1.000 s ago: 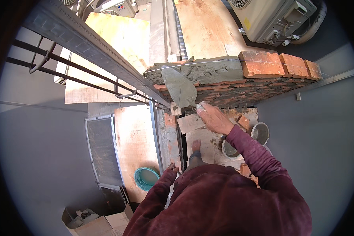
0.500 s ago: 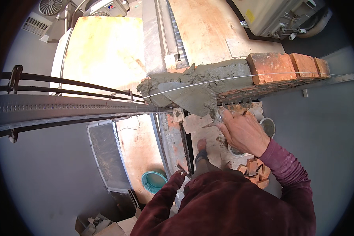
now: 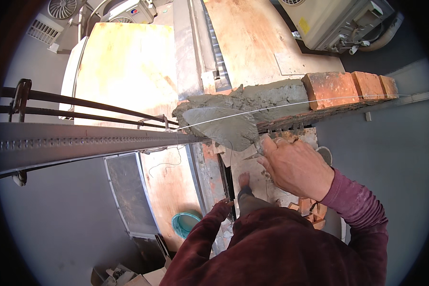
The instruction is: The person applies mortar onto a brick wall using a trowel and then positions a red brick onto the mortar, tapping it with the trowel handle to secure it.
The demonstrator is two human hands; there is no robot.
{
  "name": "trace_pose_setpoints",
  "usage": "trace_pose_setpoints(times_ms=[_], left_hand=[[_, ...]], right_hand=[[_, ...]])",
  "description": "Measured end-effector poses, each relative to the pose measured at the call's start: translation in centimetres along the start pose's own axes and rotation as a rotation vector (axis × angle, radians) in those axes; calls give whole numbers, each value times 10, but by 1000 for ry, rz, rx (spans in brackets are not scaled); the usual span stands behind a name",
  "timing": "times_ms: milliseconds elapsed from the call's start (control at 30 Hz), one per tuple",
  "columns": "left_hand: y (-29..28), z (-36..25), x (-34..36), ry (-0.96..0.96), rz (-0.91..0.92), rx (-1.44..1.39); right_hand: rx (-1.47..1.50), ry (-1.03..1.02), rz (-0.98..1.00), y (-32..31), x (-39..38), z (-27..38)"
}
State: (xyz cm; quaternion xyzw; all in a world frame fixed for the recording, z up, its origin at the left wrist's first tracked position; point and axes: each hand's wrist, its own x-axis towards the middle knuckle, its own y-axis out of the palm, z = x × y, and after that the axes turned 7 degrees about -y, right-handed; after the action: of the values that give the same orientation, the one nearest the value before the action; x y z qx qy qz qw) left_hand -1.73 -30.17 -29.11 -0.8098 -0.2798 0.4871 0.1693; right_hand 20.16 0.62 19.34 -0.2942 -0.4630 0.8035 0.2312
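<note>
My right hand [image 3: 300,169] is closed around the handle of a trowel. The mortar-smeared trowel blade [image 3: 220,125] lies tilted against the left end of a grey mortar bed [image 3: 276,99] on top of a brick wall. A taut white string [image 3: 291,104] runs along the wall and crosses in front of the blade. Beyond the mortar's right end, several orange bricks [image 3: 330,90] sit in a row. Low beside my body, my left hand [image 3: 221,209] hangs with its fingers loosely apart, and I see nothing in it.
A metal rail [image 3: 95,138] with dark bars reaches in from the left to the wall's end. Below are a teal bucket [image 3: 186,223], loose bricks [image 3: 314,212] and a partly hidden round container [image 3: 325,155]. Plywood sheets [image 3: 128,66] and air-conditioner units [image 3: 331,21] lie beyond the wall.
The trowel blade has shifted slightly left along the mortar and tilted more. My right hand has turned and sits lower in view. My left hand has moved a little up and right.
</note>
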Motion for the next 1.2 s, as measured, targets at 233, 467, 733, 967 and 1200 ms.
trace_pose_setpoints(times_ms=[233, 467, 733, 967, 1200], left_hand=[[12, 24, 12, -18, 107, -118], [-2, -8, 13, -82, -127, -156], [-45, -21, 27, -137, -119, -224], [-61, -36, 23, -254, -47, -440], [-69, -71, 3, -407, 127, -623]], right_hand=[[-47, -48, -8, 0, 43, -2], [-41, 132, 27, 1, 1, -5], [-69, 336, 9, -11, -57, -19], [69, 107, -145, 99, -30, -17], [56, 227, -255, 129, -54, -96]])
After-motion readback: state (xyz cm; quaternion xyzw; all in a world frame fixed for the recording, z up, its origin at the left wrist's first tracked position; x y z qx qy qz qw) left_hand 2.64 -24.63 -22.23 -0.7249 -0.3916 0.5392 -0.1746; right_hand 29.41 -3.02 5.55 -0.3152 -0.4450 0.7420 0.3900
